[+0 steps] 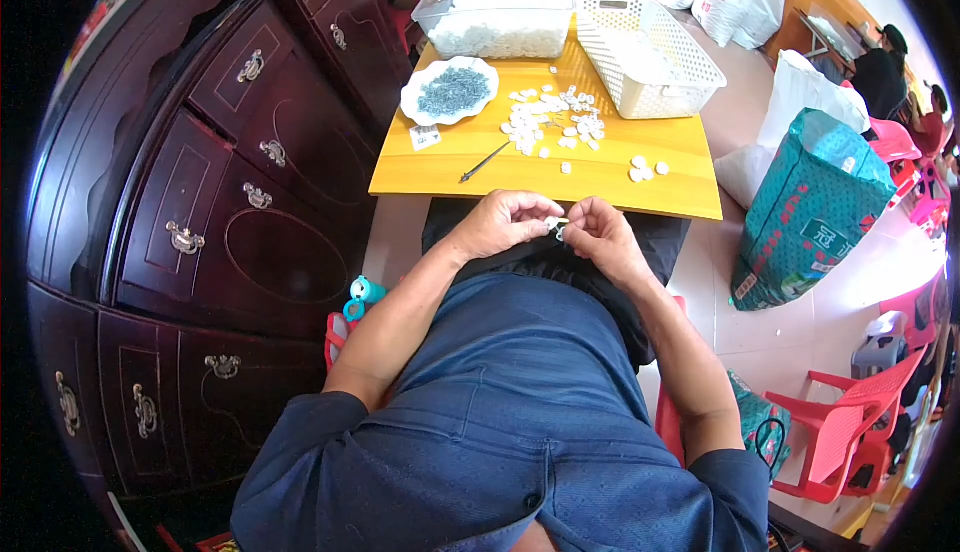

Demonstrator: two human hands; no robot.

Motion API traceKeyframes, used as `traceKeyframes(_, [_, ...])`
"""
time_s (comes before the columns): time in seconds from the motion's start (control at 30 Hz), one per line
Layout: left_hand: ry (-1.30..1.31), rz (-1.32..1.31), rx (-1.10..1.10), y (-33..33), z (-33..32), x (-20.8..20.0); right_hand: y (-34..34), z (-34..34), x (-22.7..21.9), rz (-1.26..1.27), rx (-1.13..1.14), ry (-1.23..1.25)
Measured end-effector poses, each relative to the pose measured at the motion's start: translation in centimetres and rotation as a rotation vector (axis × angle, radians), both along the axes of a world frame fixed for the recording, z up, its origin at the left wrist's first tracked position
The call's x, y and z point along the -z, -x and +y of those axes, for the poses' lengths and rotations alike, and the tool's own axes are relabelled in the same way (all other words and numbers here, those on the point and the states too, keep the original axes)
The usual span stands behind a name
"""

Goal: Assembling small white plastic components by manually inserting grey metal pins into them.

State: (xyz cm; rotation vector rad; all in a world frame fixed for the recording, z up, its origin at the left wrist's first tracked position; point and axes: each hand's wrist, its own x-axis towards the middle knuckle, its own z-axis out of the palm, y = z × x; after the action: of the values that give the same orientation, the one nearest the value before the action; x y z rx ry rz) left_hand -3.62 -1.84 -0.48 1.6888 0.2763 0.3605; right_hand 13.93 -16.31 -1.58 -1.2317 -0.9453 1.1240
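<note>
Both hands, left hand (500,222) and right hand (592,234), pinch what seems a small white piece (553,223) above the lap; a loosened grip could drop it off the table (545,167).

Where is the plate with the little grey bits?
The white plate sits on the yellow table's left side, in front of the clear tub, beside the scattered white pieces.

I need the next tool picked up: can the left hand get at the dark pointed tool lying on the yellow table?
Probably yes. The dark pointed tool lies near the table's front edge, just beyond the left hand, with nothing between them; that hand now pinches a small white piece.
</note>
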Motion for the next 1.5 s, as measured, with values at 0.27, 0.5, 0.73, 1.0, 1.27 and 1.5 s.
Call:
traceKeyframes(0.27, [-0.01,0.021,0.0,0.1,0.0,-0.3,-0.2,0.0,0.1,0.004,-0.01,0.006])
traceKeyframes(0.5, [-0.023,0.02,-0.005,0.0,-0.1,-0.2,-0.1,0.0,-0.1,-0.014,-0.002,0.02])
traceKeyframes(0.73, [0.024,0.039,0.01,0.0,-0.2,-0.3,0.0,-0.2,-0.5,0.002,-0.023,0.027])
traceKeyframes(1.0, [-0.002,0.019,0.012,0.0,-0.3,-0.3,-0.1,-0.1,-0.3,0.037,-0.023,0.014])
traceKeyframes(1.27, [0.035,0.076,0.031,-0.1,-0.6,-0.3,0.0,-0.2,-0.3,0.051,-0.004,0.015])
traceKeyframes(1.5, [0.032,0.052,0.034,-0.2,-0.4,0.3,0.3,-0.1,-0.1,0.111,0.027,0.037])
